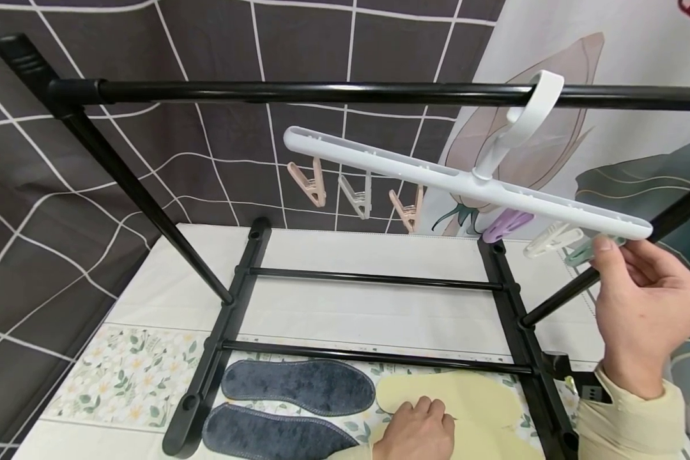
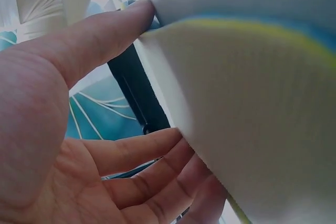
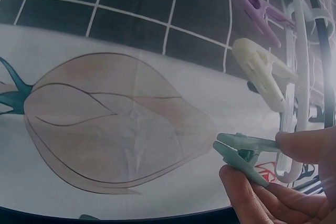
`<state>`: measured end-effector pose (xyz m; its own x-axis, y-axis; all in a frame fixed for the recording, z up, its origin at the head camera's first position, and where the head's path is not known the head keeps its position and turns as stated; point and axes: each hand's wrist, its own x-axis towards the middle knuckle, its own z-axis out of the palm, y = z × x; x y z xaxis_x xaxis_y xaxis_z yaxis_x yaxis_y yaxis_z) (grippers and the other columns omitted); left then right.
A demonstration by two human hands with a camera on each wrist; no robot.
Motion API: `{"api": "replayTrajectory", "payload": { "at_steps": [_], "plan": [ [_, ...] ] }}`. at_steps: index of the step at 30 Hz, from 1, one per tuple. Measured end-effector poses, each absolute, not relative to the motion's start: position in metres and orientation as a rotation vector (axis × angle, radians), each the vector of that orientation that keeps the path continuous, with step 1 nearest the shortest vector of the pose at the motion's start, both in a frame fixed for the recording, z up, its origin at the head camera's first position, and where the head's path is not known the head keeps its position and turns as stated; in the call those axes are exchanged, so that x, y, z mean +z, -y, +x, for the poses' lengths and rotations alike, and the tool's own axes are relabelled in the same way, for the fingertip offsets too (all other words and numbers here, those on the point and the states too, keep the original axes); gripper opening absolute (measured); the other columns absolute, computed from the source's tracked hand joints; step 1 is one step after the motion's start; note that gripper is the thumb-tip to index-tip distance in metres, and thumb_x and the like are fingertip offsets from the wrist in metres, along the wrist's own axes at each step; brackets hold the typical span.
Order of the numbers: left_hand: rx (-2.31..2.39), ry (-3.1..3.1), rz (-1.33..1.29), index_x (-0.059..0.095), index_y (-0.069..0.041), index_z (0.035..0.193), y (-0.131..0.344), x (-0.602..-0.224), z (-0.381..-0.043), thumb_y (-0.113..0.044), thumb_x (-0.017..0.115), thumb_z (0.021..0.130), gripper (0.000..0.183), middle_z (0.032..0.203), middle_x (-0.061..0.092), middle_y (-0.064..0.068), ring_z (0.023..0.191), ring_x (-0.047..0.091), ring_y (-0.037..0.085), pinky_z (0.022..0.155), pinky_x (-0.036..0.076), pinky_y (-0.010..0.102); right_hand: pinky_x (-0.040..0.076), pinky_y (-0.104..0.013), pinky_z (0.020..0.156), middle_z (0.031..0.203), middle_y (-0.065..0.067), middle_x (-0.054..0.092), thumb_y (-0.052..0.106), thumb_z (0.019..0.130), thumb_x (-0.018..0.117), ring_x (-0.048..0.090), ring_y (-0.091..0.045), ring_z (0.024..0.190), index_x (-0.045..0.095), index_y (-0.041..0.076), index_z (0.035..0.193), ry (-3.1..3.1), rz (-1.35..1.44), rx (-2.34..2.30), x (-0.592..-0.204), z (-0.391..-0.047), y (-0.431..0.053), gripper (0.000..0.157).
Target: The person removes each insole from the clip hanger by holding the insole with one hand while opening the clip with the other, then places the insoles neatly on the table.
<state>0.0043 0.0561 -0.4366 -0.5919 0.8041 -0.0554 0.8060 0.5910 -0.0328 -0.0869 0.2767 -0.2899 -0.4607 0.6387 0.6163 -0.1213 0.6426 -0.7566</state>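
A white hanger (image 1: 425,172) hooks over the black rail (image 1: 264,91), with several pastel clothespins below it. At its right end my right hand (image 1: 650,300) pinches a green clothespin (image 3: 244,155) between thumb and fingers. In the right wrist view a cream clothespin (image 3: 260,72) and a purple clothespin (image 3: 257,14) hang farther along the bar. Low in the head view, my left hand (image 1: 418,433) is at the pale yellow insoles (image 1: 471,393). The left wrist view has its thumb and fingers holding the edge of a pale yellow insole (image 2: 252,103).
Two dark blue-grey insoles (image 1: 299,386) lie left of the yellow ones on the floral cloth (image 1: 132,377). Black rack feet (image 1: 508,306) and crossbars (image 1: 374,278) frame this area. Behind hangs a dark grid-patterned curtain (image 1: 305,57).
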Motion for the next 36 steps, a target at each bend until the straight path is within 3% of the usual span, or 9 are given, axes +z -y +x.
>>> {"api": "replayTrajectory", "payload": {
  "at_steps": [9, 17, 24, 36],
  "plan": [
    [0.065, -2.865, 1.550, 0.067, -0.017, 0.096, -0.048, -0.438, -0.003, -0.032, 0.055, 0.090, 0.020, 0.080, 0.048, -0.007, 0.064, 0.036, 0.004, 0.047, 0.015, 0.017, 0.048, -0.011, 0.076, 0.098, 0.003, 0.069, 0.019, 0.085, 0.066, 0.061, 0.006, 0.075, 0.069, 0.015, 0.111, 1.829, -0.404, 0.952, -0.291, -0.089, -0.277, 0.027],
    [0.254, -2.766, 1.282, 0.065, -0.017, 0.103, -0.042, -0.424, -0.016, -0.054, 0.069, 0.075, 0.047, 0.086, 0.050, -0.008, 0.072, 0.042, 0.003, 0.051, 0.027, 0.017, 0.049, -0.011, 0.071, 0.094, -0.002, 0.069, 0.011, 0.083, 0.067, 0.064, 0.002, 0.071, 0.066, 0.006, 0.112, 1.744, -0.372, 1.063, -0.288, -0.092, -0.273, 0.030],
    [0.431, -2.816, 1.115, 0.064, -0.015, 0.109, -0.029, -0.417, -0.026, -0.054, 0.070, 0.075, 0.052, 0.093, 0.051, -0.008, 0.082, 0.048, 0.004, 0.062, 0.041, 0.018, 0.049, -0.013, 0.076, 0.102, -0.004, 0.068, 0.014, 0.086, 0.063, 0.064, 0.001, 0.080, 0.061, 0.013, 0.121, 1.794, -0.372, 0.973, -0.295, -0.094, -0.276, 0.035],
    [0.776, -2.922, 0.857, 0.062, -0.008, 0.119, 0.006, -0.394, -0.061, -0.051, 0.063, 0.083, 0.056, 0.108, 0.059, 0.001, 0.094, 0.056, 0.014, 0.075, 0.050, 0.027, 0.050, -0.020, 0.081, 0.106, -0.010, 0.067, 0.006, 0.082, 0.066, 0.065, -0.012, 0.092, 0.048, 0.008, 0.130, 1.706, -0.299, 1.193, -0.305, -0.098, -0.262, 0.051]
  ]
}}
